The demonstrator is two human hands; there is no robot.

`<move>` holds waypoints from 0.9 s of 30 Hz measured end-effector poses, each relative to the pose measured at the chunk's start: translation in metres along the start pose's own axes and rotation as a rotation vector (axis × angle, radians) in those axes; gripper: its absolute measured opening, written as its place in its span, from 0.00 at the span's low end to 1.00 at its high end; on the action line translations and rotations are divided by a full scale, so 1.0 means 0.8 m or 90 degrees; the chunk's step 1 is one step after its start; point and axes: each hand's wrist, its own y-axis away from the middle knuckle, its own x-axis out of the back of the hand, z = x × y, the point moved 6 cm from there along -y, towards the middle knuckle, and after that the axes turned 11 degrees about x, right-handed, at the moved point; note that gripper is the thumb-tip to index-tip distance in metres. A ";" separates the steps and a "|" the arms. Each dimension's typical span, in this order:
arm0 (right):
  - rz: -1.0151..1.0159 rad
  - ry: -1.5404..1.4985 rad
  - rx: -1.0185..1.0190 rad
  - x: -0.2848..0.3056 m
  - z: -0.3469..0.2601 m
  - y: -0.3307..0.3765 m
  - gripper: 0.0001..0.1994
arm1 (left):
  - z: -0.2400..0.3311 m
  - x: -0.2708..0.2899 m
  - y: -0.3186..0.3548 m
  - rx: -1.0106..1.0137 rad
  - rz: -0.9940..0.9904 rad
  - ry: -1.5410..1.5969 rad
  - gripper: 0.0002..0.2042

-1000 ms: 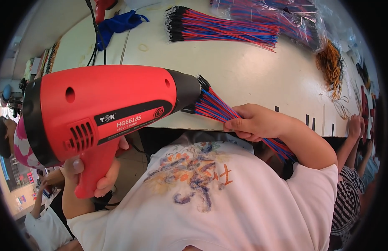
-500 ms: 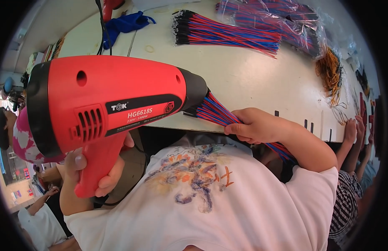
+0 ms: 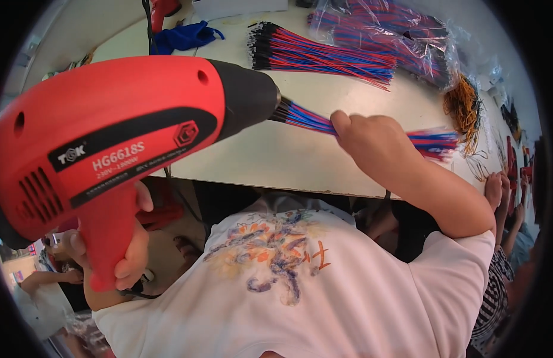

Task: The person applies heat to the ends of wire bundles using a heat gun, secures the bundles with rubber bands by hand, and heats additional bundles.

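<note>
My left hand (image 3: pixel 133 256) is closed round the handle of a red and black heat gun (image 3: pixel 139 107). The gun's black nozzle points right, its tip right beside the black ends of a bundle of red and blue wires (image 3: pixel 309 117). That bundle is gripped in my closed right hand (image 3: pixel 375 140) above the table's near part. Its loose wire tails stick out blurred on the far side of the hand. Beyond the nozzle, a larger pile of red and blue wires (image 3: pixel 330 58) with black ends lies on the table.
Clear plastic bags (image 3: pixel 407 36) of similar wires lie at the back right of the cream table (image 3: pixel 240 152). Nearby is a tangle of orange wires (image 3: pixel 461 107). A blue cloth (image 3: pixel 187 37) sits at the back left. Another person's hands (image 3: pixel 497 185) rest at the right edge.
The heat gun has shifted left and its nozzle has risen. My right hand has moved up and away from me with the wire bundle, whose tails now swing over the table.
</note>
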 end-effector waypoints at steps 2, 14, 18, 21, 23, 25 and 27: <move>-0.049 0.301 -0.012 -0.008 0.003 -0.007 0.13 | -0.004 -0.003 0.004 -0.012 -0.006 -0.018 0.36; -0.024 0.352 0.058 -0.026 -0.008 -0.019 0.12 | -0.043 0.019 -0.030 -0.061 0.199 0.009 0.36; -0.007 0.344 0.053 -0.024 -0.008 -0.016 0.13 | -0.033 0.015 -0.034 -0.070 0.247 -0.009 0.38; 0.001 0.357 0.075 -0.026 -0.009 -0.015 0.15 | -0.034 0.011 -0.036 -0.034 0.234 -0.040 0.38; -0.011 0.362 0.079 -0.027 -0.008 -0.014 0.16 | -0.031 0.007 -0.038 -0.051 0.252 -0.032 0.38; -0.012 0.354 0.069 -0.029 -0.007 -0.013 0.16 | -0.024 0.010 -0.042 -0.066 0.237 -0.011 0.37; -0.013 0.346 0.058 -0.031 -0.005 -0.012 0.16 | -0.016 0.010 -0.044 -0.079 0.221 0.008 0.36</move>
